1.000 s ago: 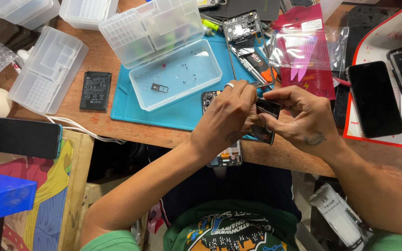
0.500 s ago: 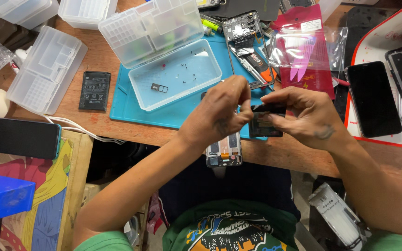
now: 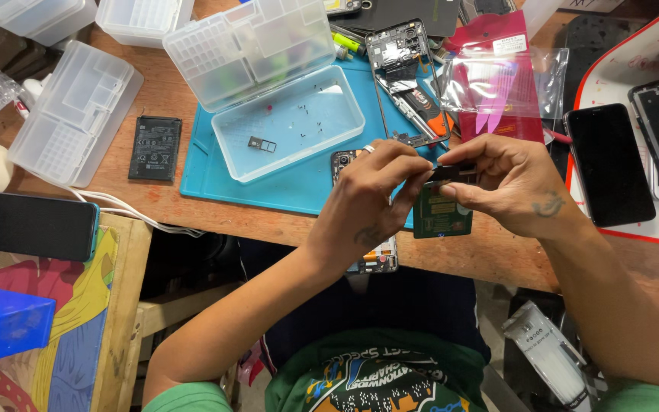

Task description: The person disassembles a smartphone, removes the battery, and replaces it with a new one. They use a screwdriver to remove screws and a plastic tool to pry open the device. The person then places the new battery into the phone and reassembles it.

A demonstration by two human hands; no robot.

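At centre frame, left hand [image 3: 371, 194] and right hand [image 3: 506, 181] pinch a small dark phone part [image 3: 451, 173] between fingertips, above the opened phone [image 3: 366, 255] on the blue mat [image 3: 268, 183].

We are wearing a green short-sleeved shirt [image 3: 379, 385] with a colourful print; small tattoos are marking both wrists.

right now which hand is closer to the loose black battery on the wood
Left. The left hand is right of the black battery, across the blue mat. The right hand is farther right still.
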